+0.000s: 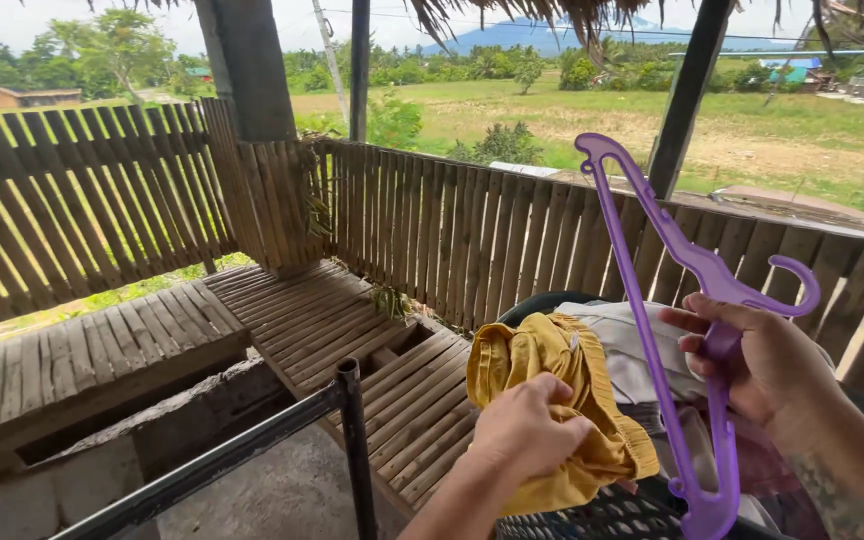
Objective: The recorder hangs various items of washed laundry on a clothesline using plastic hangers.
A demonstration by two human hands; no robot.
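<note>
- Purple plastic made up the hanger (pixel 675 300) that our right hand (pixel 767 372) clamped around the neck just below the hook, so the hook poked out above the fingers and both arms of the hanger hung free, one slanting up toward the railing (pixel 452 230), the other pointing down.
- Our left hand (pixel 524 432) pinched a bunched mustard-yellow garment (pixel 552 390) by its ribbed edge, fingers closed on the cloth, and lifted it just beside the hanger, apart from the right hand.
- Under both hands sat a dark woven basket (pixel 592 515) with pale clothes (pixel 622 350) heaped in it, near enough that the garment hung over it.
- Bamboo slats formed the bench (pixel 312 320) beyond, and a black metal bar (pixel 352 420) stood in front.
</note>
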